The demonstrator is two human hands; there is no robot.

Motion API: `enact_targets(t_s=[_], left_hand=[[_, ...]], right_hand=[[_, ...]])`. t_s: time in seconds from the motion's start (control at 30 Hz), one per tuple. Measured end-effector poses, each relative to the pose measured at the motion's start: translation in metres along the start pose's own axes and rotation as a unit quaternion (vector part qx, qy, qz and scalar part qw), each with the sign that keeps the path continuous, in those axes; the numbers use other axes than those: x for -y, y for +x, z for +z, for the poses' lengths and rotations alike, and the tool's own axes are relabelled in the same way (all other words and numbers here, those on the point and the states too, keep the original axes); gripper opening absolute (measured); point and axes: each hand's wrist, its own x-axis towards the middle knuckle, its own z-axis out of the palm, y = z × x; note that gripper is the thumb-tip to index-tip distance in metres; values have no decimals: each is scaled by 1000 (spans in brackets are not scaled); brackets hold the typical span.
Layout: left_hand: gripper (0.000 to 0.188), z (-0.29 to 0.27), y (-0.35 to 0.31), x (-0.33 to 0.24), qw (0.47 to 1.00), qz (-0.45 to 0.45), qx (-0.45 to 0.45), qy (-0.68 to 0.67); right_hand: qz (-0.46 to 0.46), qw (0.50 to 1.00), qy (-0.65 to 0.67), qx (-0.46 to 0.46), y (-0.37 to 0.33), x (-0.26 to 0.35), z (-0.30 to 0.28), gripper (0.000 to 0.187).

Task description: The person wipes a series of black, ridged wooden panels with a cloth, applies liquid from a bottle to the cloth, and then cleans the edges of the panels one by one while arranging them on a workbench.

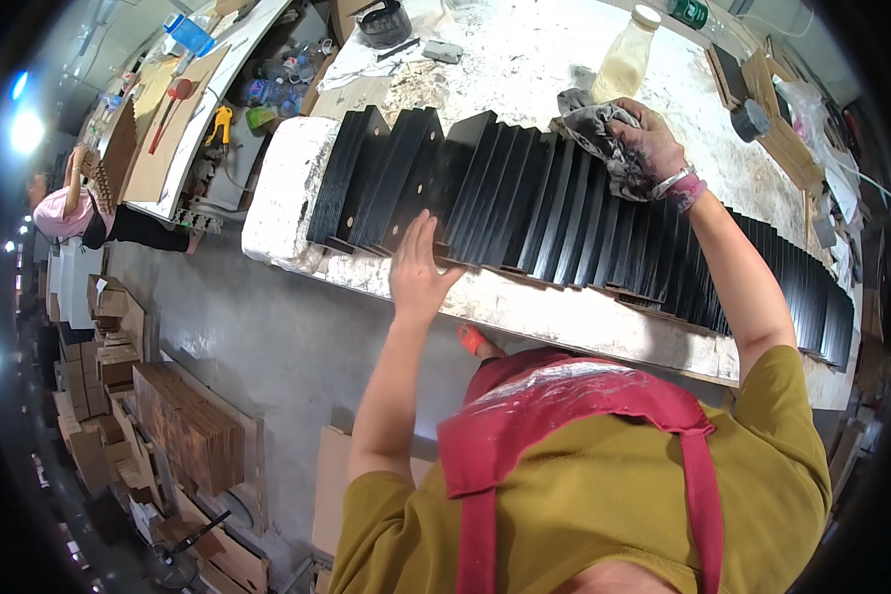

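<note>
A long row of black-edged boards (572,213) leans on edge across the white-stained table. My right hand (653,148) grips a crumpled, black-smeared rag (604,134) over the far edges of the boards. Dark stains mark the fingers of that hand. My left hand (421,267) lies against the near side of the row with its fingers stretched out, holding nothing. Next to its fingertips, a few boards at the left end stand spread apart, and small holes show in their faces. A white-coated block (289,188) stands at the row's left end.
A bottle of pale liquid (629,54) stands beyond the rag, and a black tub (383,25) sits at the far left of the table (525,64). Another person (79,203) works at a side bench. Stacked brown boards (193,426) stand on the floor at left.
</note>
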Motion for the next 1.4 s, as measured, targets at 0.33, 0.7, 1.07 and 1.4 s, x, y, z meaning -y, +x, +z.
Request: enact_targets(t_s=[0.33,0.7,1.07,1.4], left_hand=[[92,-4,-6,-25,969,-216,-19,-118],[82,2,2,-19,961,-270,-50,-45],[75,7,-1,-8,972,-224,-57,-40],[68,2,5,-11,965,-224,-26,-130]], right_hand=[[-449,835,-315,58,-14,69,137,36],[-503,747,-414,130,57,55,190,26],[-543,744,-337,193,25,41,196,20],[-540,713,-398,205,10,49,215,17]])
